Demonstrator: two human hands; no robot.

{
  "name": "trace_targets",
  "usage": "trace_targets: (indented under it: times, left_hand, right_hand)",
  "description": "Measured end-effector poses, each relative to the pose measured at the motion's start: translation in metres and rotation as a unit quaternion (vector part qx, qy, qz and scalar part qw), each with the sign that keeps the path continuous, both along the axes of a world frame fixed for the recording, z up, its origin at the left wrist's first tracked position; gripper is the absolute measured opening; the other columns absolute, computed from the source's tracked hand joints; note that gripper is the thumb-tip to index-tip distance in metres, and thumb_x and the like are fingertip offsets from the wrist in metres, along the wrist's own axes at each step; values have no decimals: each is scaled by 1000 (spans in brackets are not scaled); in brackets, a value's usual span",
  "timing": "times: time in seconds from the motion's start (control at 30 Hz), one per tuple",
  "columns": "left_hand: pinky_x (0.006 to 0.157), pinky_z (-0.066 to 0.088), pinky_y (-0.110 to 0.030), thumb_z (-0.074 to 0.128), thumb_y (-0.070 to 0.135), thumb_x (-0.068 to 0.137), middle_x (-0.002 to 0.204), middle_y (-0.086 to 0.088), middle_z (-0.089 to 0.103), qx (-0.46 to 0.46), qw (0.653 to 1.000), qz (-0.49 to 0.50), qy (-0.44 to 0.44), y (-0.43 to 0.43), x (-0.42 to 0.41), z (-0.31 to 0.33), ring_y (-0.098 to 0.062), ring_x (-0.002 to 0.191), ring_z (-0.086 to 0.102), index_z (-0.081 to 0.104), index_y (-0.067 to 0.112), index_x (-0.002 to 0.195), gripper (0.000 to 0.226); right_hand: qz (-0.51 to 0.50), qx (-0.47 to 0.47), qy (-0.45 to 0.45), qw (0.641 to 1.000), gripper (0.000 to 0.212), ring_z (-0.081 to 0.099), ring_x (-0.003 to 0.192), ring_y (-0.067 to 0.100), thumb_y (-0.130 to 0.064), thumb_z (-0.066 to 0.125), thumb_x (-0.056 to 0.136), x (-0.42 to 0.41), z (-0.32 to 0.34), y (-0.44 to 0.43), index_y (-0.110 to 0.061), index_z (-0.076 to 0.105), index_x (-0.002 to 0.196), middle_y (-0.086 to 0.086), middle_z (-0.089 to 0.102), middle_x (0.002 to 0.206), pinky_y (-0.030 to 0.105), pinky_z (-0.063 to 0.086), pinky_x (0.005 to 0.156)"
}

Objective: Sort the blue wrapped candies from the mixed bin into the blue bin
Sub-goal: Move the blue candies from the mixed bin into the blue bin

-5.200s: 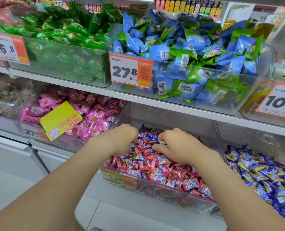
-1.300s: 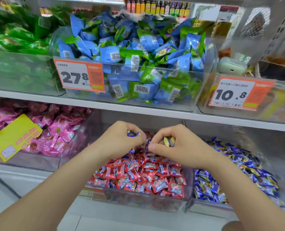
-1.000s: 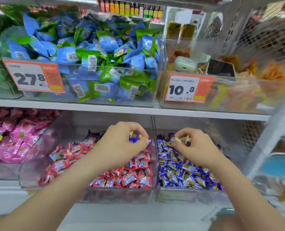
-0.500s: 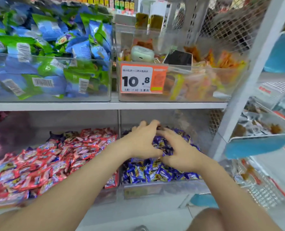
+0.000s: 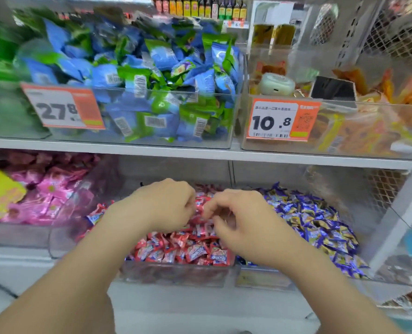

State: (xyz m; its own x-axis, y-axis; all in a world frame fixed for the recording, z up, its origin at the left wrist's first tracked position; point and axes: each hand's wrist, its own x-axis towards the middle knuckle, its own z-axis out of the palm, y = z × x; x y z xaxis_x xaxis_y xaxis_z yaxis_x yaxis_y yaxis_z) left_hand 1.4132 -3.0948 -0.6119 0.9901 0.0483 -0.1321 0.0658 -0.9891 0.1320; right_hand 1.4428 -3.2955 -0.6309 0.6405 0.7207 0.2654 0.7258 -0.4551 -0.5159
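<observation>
Lower centre of frame: clear plastic mixed bin [image 5: 176,277] of red wrapped candies; left hand [image 5: 162,207] and right hand [image 5: 242,221] curled narrow above, contents indiscernible. Blue-candy bin [image 5: 263,280] adjoins right.

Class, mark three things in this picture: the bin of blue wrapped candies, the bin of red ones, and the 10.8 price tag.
blue candy bin [image 5: 320,222], head view, on the heaped candies inside it.
red candy bin [image 5: 176,273], head view, on its clear front wall.
10.8 price tag [image 5: 272,121], head view, on the printed number.
</observation>
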Motion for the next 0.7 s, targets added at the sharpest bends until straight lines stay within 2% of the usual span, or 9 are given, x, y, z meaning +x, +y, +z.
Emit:
trace_targets:
  times: [0.1, 0.17, 0.23, 0.3, 0.4, 0.47, 0.6, 0.67, 0.7]
  left_hand:
    - [81, 54, -41, 52, 20, 95, 107, -7, 63, 93, 991, 93, 16, 44, -23, -2, -34, 89, 61, 58, 24, 99, 8]
    - [86, 56, -45, 52, 9, 90, 111, -11, 63, 106, 985, 129, 31, 70, -36, -3, -36, 95, 63, 59, 21, 105, 20]
    - [89, 57, -47, 53, 5, 88, 111, -12, 65, 101, 984, 142, 43, 91, -45, -4, -35, 100, 65, 58, 18, 108, 25]
    - [88, 56, -42, 56, 5, 88, 115, -12, 65, 98, 982, 144, 78, 104, -51, -6, -33, 105, 65, 55, 17, 117, 30]
    - [85, 59, -42, 72, 15, 81, 114, -3, 63, 49, 978, 135, 152, 117, -56, -17, -26, 100, 67, 49, 22, 127, 51]
    - [87, 60, -44, 80, 23, 75, 113, 1, 61, 37, 981, 107, 159, 126, -56, -27, -23, 99, 66, 49, 25, 123, 57]
    - [84, 56, -43, 89, 24, 73, 107, 12, 46, -51, 994, 54, 77, 136, -58, -33, -14, 95, 58, 57, 31, 109, 49]
    - [79, 57, -38, 89, 21, 74, 109, 11, 49, -68, 995, 28, 69, 138, -56, -39, -11, 91, 59, 64, 33, 103, 41]
    - [77, 56, -34, 89, 22, 75, 111, 10, 53, -71, 994, 20, 78, 138, -55, -43, -10, 89, 61, 65, 34, 104, 40]
  right_hand:
    - [72, -107, -56, 990, 20, 59, 98, 14, -24, 68, 92, 0, -9, 39, -28, 74, 111, -6, 67, 106, 37, 49, 94]
    - [80, -177, -101, 976, 42, 47, 118, 24, -44, 70, 93, -1, -20, 66, -31, 63, 132, 2, 53, 130, 43, 44, 104]
    - [76, -218, -118, 966, 64, 33, 134, 31, -57, 69, 92, -6, -32, 94, -32, 47, 146, 7, 31, 151, 48, 40, 111]
    - [103, -224, -132, 960, 70, 29, 140, 34, -60, 67, 92, -9, -44, 119, -32, 39, 151, 8, 24, 157, 53, 40, 112]
    - [161, -249, -96, 950, 65, 42, 135, 29, -61, 63, 96, -8, -53, 145, -37, 41, 152, 1, 41, 145, 49, 46, 103]
    - [143, -289, -100, 941, 59, 47, 132, 29, -61, 61, 97, 0, -52, 152, -35, 47, 148, 0, 47, 139, 47, 46, 101]
    - [82, -320, -91, 939, 52, 50, 131, 30, -54, 66, 95, 18, -34, 145, -41, 52, 143, 0, 57, 133, 48, 39, 106]
    - [80, -321, -55, 942, 50, 53, 125, 25, -39, 69, 91, 21, -25, 137, -40, 58, 139, -4, 64, 122, 46, 41, 106]
    - [73, -321, -40, 944, 49, 56, 115, 22, -32, 69, 86, 21, -20, 134, -39, 62, 134, -9, 65, 110, 44, 42, 105]
